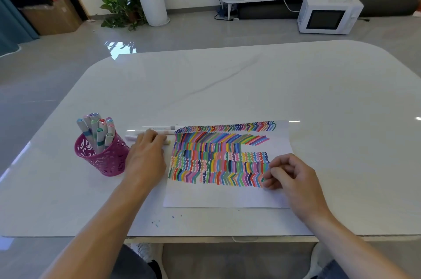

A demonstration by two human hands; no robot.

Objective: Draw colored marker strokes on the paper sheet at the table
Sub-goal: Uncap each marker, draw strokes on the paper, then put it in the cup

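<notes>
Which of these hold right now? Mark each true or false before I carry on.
1. The pink pen cup stands left of the paper sheet. True.
2. The pen cup is empty. False: capped markers stand in it.
3. The left hand lies over loose markers beside the sheet. True.
4. The right hand is lifted clear of the sheet. False: it rests on the sheet's right edge.
5. The sheet's bottom strip is bare. True.
</notes>
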